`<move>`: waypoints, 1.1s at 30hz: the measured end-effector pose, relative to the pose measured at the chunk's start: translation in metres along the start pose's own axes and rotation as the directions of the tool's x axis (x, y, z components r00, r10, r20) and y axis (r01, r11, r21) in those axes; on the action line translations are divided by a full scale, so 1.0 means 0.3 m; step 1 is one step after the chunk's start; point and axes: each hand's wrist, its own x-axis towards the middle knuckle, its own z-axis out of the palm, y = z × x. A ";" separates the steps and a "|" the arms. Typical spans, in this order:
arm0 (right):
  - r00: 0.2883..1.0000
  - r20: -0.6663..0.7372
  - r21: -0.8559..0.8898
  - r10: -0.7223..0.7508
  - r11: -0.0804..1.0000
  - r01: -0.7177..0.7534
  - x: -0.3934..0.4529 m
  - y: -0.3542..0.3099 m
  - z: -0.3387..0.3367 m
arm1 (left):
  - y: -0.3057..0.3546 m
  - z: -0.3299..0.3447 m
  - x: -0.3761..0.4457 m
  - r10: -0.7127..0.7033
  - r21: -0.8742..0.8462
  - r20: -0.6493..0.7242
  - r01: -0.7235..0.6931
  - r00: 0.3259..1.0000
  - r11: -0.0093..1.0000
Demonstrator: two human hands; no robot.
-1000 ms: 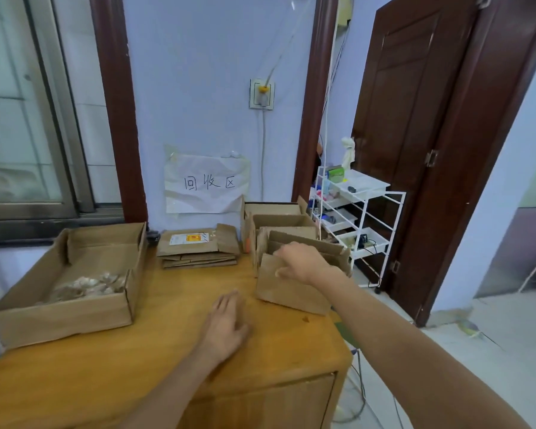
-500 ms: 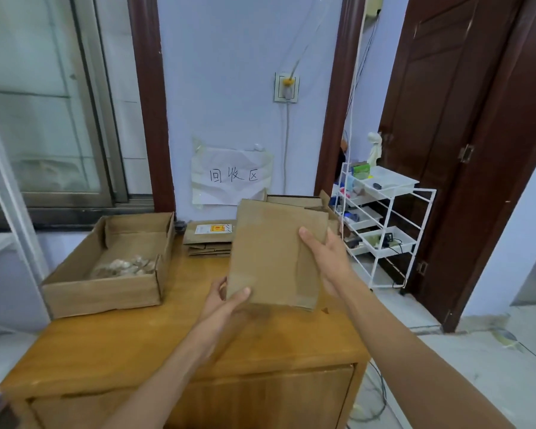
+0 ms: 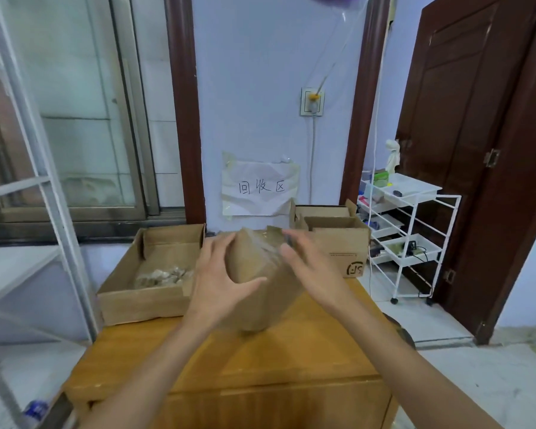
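Observation:
A brown cardboard box (image 3: pixel 260 301) with clear tape on its top is held tilted above the wooden cabinet (image 3: pixel 291 360), blurred by motion. My left hand (image 3: pixel 217 283) grips its left side, thumb curled across the front face. My right hand (image 3: pixel 313 267) lies against its right side with fingers stretched out toward the top flap.
An open shallow carton (image 3: pixel 143 301) with crumpled paper sits at the cabinet's left. Open boxes (image 3: pixel 344 246) stand at the back right under a paper sign (image 3: pixel 260 187). A white wire rack (image 3: pixel 415 218) and a dark door (image 3: pixel 477 150) are at the right, a white metal frame (image 3: pixel 53 212) at the left.
The box was lifted off the cabinet by both hands and has turned from a flat face toward me to a tilted, corner-on pose. The view has stepped back and up.

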 end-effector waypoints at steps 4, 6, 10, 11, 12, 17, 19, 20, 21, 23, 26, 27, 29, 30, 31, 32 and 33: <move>0.995 0.101 -0.148 -0.015 0.989 0.030 0.020 -0.059 0.069 | 0.028 0.003 0.026 0.069 0.144 0.067 -0.079 0.995 0.986; 0.994 0.105 -0.188 0.006 0.982 0.014 0.040 -0.059 0.078 | 0.027 0.000 0.052 0.019 0.201 0.133 -0.046 0.991 0.979; 0.984 0.167 -0.217 0.056 0.976 -0.019 0.086 -0.043 0.052 | 0.028 0.010 0.127 0.037 0.361 0.263 -0.134 0.964 0.923; 0.981 0.178 -0.223 0.076 0.974 -0.036 0.098 -0.032 0.037 | 0.034 0.020 0.146 0.044 0.395 0.301 -0.166 0.953 0.903; 0.978 0.187 -0.228 0.094 0.972 -0.050 0.110 -0.020 0.020 | 0.041 0.032 0.162 0.043 0.425 0.345 -0.198 0.938 0.883; 0.940 0.320 -0.312 0.115 0.950 -0.010 0.117 0.054 -0.032 | 0.057 0.096 0.185 0.021 0.468 0.481 -0.277 0.876 0.840; 0.927 0.360 -0.310 0.107 0.951 0.010 0.101 0.078 -0.036 | 0.058 0.109 0.185 0.037 0.456 0.492 -0.294 0.870 0.840; 0.924 0.367 -0.315 0.105 0.949 0.017 0.095 0.090 -0.040 | 0.060 0.114 0.186 0.047 0.446 0.501 -0.305 0.864 0.841; 0.924 0.367 -0.324 0.107 0.946 0.019 0.089 0.100 -0.043 | 0.061 0.116 0.187 0.054 0.440 0.512 -0.316 0.857 0.841; 0.925 0.361 -0.326 0.117 0.945 0.008 0.075 0.113 -0.049 | 0.056 0.119 0.186 0.058 0.433 0.523 -0.324 0.850 0.842; 0.937 0.330 -0.390 0.113 0.920 0.027 0.061 0.120 -0.066 | 0.043 0.122 0.189 0.040 0.426 0.520 -0.299 0.853 0.854; 0.945 0.311 -0.480 0.103 0.875 0.063 0.062 0.110 -0.075 | 0.043 0.125 0.193 0.033 0.429 0.521 -0.295 0.853 0.854; 0.955 0.291 -0.644 0.059 0.750 0.150 0.070 0.071 -0.090 | 0.048 0.132 0.200 0.020 0.435 0.523 -0.288 0.852 0.853; 0.951 0.306 -0.688 0.039 0.700 0.192 0.079 0.045 -0.093 | 0.049 0.135 0.202 0.018 0.436 0.522 -0.285 0.853 0.854; 0.942 0.333 -0.709 0.035 0.668 0.225 0.089 0.024 -0.093 | 0.050 0.137 0.204 0.015 0.435 0.521 -0.281 0.853 0.856; 0.932 0.360 -0.715 0.043 0.654 0.246 0.097 0.008 -0.092 | 0.048 0.139 0.204 0.011 0.432 0.522 -0.276 0.853 0.859; 0.923 0.381 -0.719 0.059 0.647 0.255 0.103 -0.008 -0.092 | 0.047 0.139 0.203 0.009 0.430 0.523 -0.273 0.853 0.861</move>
